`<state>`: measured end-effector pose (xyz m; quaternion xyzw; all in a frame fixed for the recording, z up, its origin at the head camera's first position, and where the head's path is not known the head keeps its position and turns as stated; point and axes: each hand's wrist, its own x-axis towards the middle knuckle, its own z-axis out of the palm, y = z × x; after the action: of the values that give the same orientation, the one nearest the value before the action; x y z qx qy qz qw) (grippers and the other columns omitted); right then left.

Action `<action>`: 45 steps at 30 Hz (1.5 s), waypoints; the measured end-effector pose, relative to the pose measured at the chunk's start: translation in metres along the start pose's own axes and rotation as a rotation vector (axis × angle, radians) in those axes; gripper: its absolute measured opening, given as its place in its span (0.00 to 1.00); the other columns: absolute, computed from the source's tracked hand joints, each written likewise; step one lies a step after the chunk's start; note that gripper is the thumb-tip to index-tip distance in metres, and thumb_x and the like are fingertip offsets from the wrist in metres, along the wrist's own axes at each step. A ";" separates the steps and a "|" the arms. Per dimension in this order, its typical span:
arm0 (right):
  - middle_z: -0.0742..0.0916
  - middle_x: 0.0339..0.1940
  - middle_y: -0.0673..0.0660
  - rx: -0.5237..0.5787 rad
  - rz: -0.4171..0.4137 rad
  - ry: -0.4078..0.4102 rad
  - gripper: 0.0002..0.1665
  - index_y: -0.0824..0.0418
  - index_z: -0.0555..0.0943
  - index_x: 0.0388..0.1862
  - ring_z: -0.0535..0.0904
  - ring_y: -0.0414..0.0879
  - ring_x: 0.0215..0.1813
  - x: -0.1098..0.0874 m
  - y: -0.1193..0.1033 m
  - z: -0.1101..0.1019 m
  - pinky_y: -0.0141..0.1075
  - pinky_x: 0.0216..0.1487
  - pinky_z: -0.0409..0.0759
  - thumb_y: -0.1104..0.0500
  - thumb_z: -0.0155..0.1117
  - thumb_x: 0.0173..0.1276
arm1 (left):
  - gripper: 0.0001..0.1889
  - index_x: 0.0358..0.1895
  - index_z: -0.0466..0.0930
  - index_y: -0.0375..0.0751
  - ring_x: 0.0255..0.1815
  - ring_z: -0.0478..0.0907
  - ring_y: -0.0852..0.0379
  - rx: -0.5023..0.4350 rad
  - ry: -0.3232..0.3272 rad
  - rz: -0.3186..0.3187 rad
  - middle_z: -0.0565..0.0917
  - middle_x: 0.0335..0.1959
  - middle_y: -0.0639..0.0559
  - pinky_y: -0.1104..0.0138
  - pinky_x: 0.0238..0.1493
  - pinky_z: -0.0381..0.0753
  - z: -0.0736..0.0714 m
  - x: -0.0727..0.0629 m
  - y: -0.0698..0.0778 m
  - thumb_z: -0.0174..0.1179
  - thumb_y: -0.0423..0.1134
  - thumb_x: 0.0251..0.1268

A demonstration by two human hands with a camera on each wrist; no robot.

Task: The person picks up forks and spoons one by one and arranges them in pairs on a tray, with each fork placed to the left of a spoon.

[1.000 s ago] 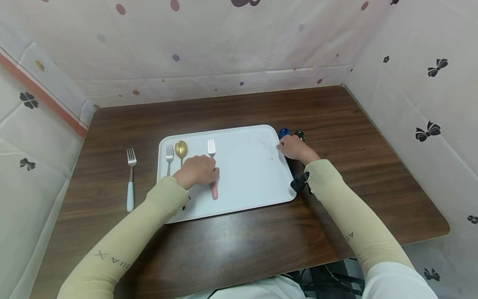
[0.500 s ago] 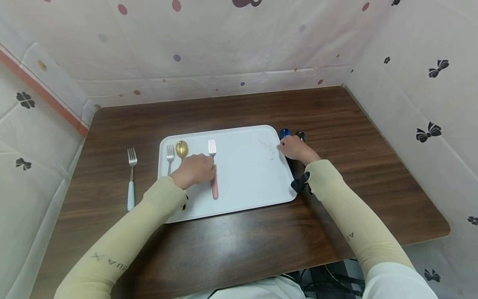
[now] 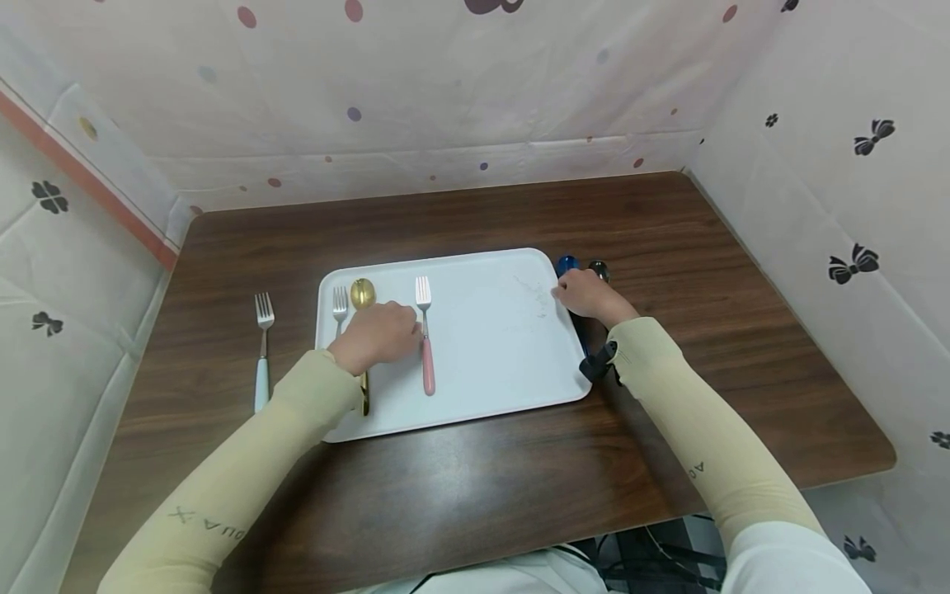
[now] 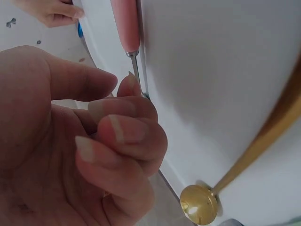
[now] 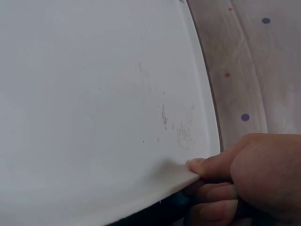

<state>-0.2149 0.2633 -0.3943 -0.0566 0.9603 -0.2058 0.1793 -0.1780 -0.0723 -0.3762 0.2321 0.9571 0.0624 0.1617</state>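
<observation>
A white tray [image 3: 505, 355] lies on the brown table. My right hand [image 3: 590, 295] grips its right rim, with the thumb [image 5: 202, 167] on top and curled fingers below the edge. On the tray lies a fork with a pink handle [image 3: 428, 367]. My left hand [image 3: 377, 334] hovers just left of it, fingers loosely bent and holding nothing. In the left wrist view the thumb stands apart from the fingers, close to the fork's metal neck [image 4: 136, 66]. A gold spoon [image 3: 363, 293] and a silver fork [image 3: 340, 307] lie partly hidden under the left hand and sleeve.
Left of the tray, a fork with a pale blue handle [image 3: 262, 381] lies on the table [image 3: 200, 330]. A blue rounded thing [image 3: 567, 264] and a dark one [image 3: 599, 270] stand beyond the right hand. Patterned sheets hang around the table.
My left hand has drawn left off the pink-handled fork, leaving it on the tray and uncovering more of its handle. The right hand keeps its place on the rim.
</observation>
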 end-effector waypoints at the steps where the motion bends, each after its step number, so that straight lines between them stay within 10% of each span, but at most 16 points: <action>1: 0.73 0.23 0.57 0.001 0.000 0.000 0.18 0.68 0.81 0.40 0.71 0.50 0.31 0.000 0.000 0.000 0.41 0.37 0.69 0.58 0.47 0.82 | 0.17 0.25 0.74 0.39 0.23 0.70 0.49 0.003 0.000 0.001 0.72 0.20 0.46 0.59 0.26 0.69 -0.001 -0.001 -0.001 0.46 0.40 0.75; 31: 0.72 0.23 0.56 -0.009 0.018 0.001 0.18 0.68 0.80 0.40 0.68 0.48 0.27 -0.001 -0.001 0.000 0.40 0.34 0.67 0.57 0.47 0.82 | 0.18 0.29 0.76 0.39 0.22 0.70 0.51 -0.046 -0.018 -0.092 0.71 0.20 0.47 0.59 0.25 0.70 -0.014 -0.028 -0.036 0.43 0.40 0.78; 38: 0.71 0.22 0.56 -0.018 0.012 0.001 0.18 0.67 0.79 0.37 0.67 0.48 0.26 -0.002 -0.002 -0.001 0.39 0.33 0.66 0.58 0.47 0.82 | 0.17 0.46 0.79 0.32 0.21 0.68 0.50 -0.080 0.007 -0.111 0.69 0.21 0.46 0.59 0.23 0.67 -0.015 -0.036 -0.048 0.43 0.40 0.77; 45: 0.71 0.21 0.55 -0.009 0.000 -0.003 0.19 0.64 0.76 0.30 0.67 0.48 0.26 -0.003 -0.003 -0.001 0.40 0.34 0.67 0.58 0.47 0.82 | 0.18 0.28 0.75 0.39 0.21 0.69 0.51 -0.084 0.010 -0.124 0.71 0.21 0.46 0.59 0.23 0.68 -0.014 -0.042 -0.057 0.42 0.41 0.76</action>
<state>-0.2120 0.2620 -0.3910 -0.0578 0.9610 -0.2014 0.1803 -0.1722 -0.1431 -0.3625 0.1652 0.9669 0.0935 0.1703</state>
